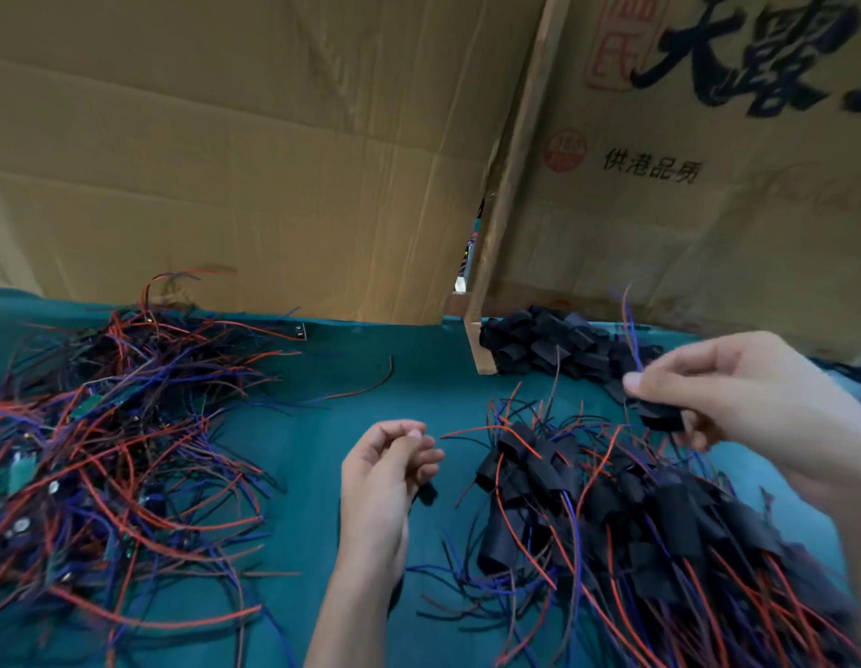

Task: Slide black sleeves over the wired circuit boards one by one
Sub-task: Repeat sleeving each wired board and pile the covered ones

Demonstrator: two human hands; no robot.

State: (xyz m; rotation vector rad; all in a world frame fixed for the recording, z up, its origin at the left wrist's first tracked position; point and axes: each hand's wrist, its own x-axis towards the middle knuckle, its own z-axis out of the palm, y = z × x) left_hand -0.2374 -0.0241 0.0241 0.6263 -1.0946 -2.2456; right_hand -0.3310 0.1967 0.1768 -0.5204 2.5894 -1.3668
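My right hand (751,392) is raised at the right and grips a black-sleeved circuit board (662,417), its blue and red wires sticking up past my fingers. Below it lies a heap of sleeved boards (611,513) with red and blue wires. My left hand (390,474) hovers over the middle of the green cloth with its fingers loosely curled and nothing in them. A big tangle of bare wired circuit boards (105,450) covers the left side. Loose black sleeves (553,349) are piled at the back right.
Cardboard walls (274,161) stand along the back of the green cloth-covered table (322,402), joined by a wooden post (496,262) that reaches the table beside the sleeve pile. A stray red and black wire (365,388) lies in the middle.
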